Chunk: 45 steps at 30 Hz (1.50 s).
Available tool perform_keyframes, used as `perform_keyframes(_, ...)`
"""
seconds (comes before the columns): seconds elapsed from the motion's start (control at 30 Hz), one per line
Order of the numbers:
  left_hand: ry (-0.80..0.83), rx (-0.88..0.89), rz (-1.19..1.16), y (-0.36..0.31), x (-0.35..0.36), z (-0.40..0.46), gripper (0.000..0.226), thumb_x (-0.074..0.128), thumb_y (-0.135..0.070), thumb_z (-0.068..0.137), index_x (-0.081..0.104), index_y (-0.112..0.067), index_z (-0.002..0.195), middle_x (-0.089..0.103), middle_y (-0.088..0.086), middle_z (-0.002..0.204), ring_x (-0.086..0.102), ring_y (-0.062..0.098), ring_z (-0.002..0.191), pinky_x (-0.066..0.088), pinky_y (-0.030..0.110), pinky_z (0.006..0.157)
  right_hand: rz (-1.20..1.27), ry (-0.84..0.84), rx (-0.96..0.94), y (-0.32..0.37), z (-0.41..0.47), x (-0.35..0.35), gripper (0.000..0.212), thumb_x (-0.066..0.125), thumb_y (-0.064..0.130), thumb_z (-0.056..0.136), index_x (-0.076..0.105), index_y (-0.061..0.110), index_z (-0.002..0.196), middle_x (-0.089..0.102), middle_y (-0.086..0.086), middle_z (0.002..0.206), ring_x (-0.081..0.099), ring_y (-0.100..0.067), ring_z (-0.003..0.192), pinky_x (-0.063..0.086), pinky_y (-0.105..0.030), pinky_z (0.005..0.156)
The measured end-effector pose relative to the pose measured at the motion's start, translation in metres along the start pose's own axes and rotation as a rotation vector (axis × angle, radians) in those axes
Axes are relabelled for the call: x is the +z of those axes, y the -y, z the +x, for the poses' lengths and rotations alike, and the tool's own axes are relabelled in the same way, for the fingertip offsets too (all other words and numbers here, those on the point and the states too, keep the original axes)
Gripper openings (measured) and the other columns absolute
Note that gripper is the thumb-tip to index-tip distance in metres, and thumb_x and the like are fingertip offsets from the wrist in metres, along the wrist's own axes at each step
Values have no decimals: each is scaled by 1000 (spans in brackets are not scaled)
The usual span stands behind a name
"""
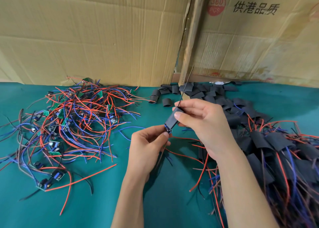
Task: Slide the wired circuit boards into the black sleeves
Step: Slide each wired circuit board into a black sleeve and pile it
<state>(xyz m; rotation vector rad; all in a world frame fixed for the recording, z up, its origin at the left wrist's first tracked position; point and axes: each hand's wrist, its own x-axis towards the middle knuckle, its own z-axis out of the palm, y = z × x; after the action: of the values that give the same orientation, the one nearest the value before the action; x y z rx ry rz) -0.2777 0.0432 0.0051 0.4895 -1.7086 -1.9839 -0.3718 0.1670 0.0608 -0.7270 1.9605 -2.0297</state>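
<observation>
Above a green desk (155, 201), the right hand (203, 122) pinches a black sleeve (170, 119); the left hand (146, 146) grips the circuit board (168, 131) at the sleeve's lower opening.

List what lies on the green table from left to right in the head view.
Pile of bare wired boards → left hand → sleeve being filled → right hand → pile of sleeved boards.

A green table (89, 208) fills the near view. Far behind it stand flattened cardboard sheets (96, 36), with a wooden post (193, 37) between them.
</observation>
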Motion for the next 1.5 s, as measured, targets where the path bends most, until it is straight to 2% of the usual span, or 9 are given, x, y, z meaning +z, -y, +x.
perform_keyframes(0.3,25,-15,56,-1,2,0,33,62,2,94,78,-25,84,69,1,71,52,5,52,43,16,53,-48,39,2,-1,0,-3,26,76,0,87,77,14,109,80,4,102,75,-11,93,59,-26,76)
perform_keyframes(0.5,48,-16,171,0,6,-1,32,59,-1,96,75,-29,94,69,-11,68,54,3,53,46,15,56,-153,-24,-36,-4,2,-5,25,81,9,84,81,26,102,80,7,101,75,-7,96,60,-35,89)
perform_keyframes(0.63,27,-15,198,1,4,1,24,59,-2,97,76,-15,107,68,-12,67,56,2,54,47,14,58,-225,-31,-35,-5,2,-2,24,81,11,84,80,27,101,80,7,100,75,-8,93,62,-43,89)
perform_keyframes(0.77,51,-1,127,-1,5,-1,36,58,2,96,74,-30,90,68,-8,68,55,5,55,47,15,57,-231,-54,-47,-4,2,-2,23,80,11,85,79,30,98,80,9,94,75,-7,85,63,-36,80)
perform_keyframes(0.93,94,1,62,-2,4,-2,36,54,5,98,74,-24,102,66,-7,67,52,7,55,46,15,58,-434,-104,-92,-2,3,0,22,80,14,85,79,22,105,76,17,90,72,4,83,61,-30,85)
perform_keyframes(1.07,87,15,-11,-1,2,0,35,54,10,95,66,-8,123,63,3,74,53,12,58,47,19,60,-373,-91,-48,0,2,-1,22,80,17,84,80,22,106,79,9,91,74,-3,85,63,-40,83)
perform_keyframes(1.17,101,65,-65,-2,0,-2,35,55,11,94,63,-10,121,63,8,75,54,15,60,47,19,60,-322,-44,18,-4,2,-1,17,80,19,86,80,21,103,79,8,87,75,-7,85,62,-40,83)
perform_keyframes(1.33,23,101,-70,0,-2,-1,30,60,8,93,60,-12,116,69,3,73,62,13,61,51,19,60,-172,-28,105,-6,1,5,15,78,15,88,79,18,103,79,-1,87,75,-15,80,58,-24,65)
perform_keyframes(1.5,-11,128,-7,-1,4,-2,17,64,-2,94,65,-11,108,68,6,75,65,13,63,50,20,57,-31,57,203,1,-3,14,12,72,9,93,76,14,103,79,-11,88,76,-25,77,63,-34,70)
